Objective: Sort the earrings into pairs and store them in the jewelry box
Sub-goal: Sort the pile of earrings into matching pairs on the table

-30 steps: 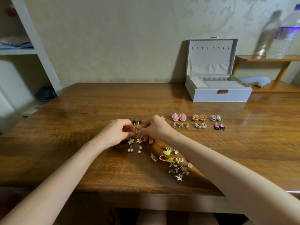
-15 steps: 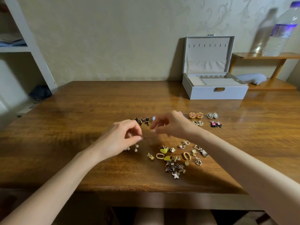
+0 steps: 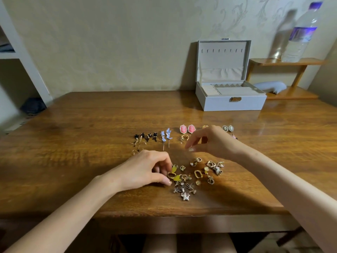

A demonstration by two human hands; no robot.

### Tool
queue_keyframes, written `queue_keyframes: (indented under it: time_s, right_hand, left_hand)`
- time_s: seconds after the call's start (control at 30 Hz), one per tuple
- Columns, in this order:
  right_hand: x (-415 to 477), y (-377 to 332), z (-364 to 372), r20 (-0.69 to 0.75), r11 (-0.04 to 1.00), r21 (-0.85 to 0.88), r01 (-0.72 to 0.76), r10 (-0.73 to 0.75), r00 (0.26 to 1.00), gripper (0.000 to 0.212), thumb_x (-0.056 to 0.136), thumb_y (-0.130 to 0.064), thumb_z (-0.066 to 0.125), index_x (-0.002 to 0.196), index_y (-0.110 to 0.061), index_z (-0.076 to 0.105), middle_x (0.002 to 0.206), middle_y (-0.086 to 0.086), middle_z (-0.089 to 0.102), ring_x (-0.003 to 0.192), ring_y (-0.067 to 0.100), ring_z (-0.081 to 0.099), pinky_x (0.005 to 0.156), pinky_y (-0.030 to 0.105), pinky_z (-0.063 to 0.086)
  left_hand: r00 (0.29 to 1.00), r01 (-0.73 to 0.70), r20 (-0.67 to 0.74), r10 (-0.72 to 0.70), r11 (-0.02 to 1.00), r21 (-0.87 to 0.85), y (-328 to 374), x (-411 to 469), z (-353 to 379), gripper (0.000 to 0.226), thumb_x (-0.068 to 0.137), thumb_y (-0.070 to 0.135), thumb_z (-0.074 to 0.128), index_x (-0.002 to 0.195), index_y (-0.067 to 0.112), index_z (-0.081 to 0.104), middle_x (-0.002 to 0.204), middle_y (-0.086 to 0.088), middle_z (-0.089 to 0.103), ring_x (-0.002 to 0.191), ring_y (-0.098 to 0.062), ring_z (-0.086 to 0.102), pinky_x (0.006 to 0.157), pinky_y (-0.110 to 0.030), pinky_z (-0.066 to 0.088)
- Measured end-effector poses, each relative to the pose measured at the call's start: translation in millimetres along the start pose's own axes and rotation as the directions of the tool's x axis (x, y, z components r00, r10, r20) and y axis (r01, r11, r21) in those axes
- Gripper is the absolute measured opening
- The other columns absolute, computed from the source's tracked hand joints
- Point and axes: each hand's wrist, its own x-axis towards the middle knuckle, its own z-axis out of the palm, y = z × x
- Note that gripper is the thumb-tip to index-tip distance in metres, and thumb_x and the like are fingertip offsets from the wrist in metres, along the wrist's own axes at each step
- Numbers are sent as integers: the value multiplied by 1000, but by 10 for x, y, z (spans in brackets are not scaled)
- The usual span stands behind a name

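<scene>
Sorted earring pairs lie in a row on the wooden table [image 3: 82, 161]: black ones [image 3: 145, 137], blue flower drops [image 3: 166, 136], pink cameos [image 3: 187, 129] and grey cameos [image 3: 228, 128]. An unsorted pile [image 3: 184, 189] of gold hoops, stars and small studs lies nearer me. My left hand [image 3: 145, 170] is at the pile's left edge. Its thumb and curled fingers pinch a gold hoop with a yellow heart [image 3: 174, 177]. Hovering above the pile's far side, my right hand [image 3: 209, 143] has loosely bent fingers and holds nothing. The grey jewelry box [image 3: 230, 103] stands open at the back right.
A water bottle [image 3: 300, 33] stands on a small wooden shelf [image 3: 284, 61] at the far right, with a grey cushion-like object [image 3: 271, 86] under it. A white shelving unit [image 3: 27, 70] is at the left. The table's front edge [image 3: 182, 216] runs just below the pile.
Both hands let go of the black drop earrings, which now lie in the row. My left hand moved down to the pile. My right hand moved right and lifted.
</scene>
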Motion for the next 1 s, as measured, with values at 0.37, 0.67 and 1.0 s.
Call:
queue_keyframes:
  time_s: [0.37,0.67,1.0]
  right_hand:
    - [-83,-34,103,72,995,41,92,-95,993,11,78,-21,75,88,-22,74,85,-8,70,71,-7,55,62,10,40]
    - [60,-170,334,100,994,-7,111,-110,989,9,75,-21,77,83,-19,73,81,-8,68,71,3,56,73,29,50]
    - [58,-116,290,94,998,-20,57,-55,994,4,79,-12,71,81,-14,68,72,-12,59,67,2,54,64,14,46]
  left_hand:
    - [999,1,51,-9,988,156,83,98,-14,15,82,39,65,79,41,50,91,19,51,81,0,51,73,-18,43]
    - [1000,-24,8,23,983,181,75,34,-39,13,83,40,64,81,39,51,91,18,51,83,1,50,75,-22,43]
    - [983,-168,-23,183,940,297,135,103,98,14,85,36,62,96,30,56,87,19,42,88,7,36,70,-5,28]
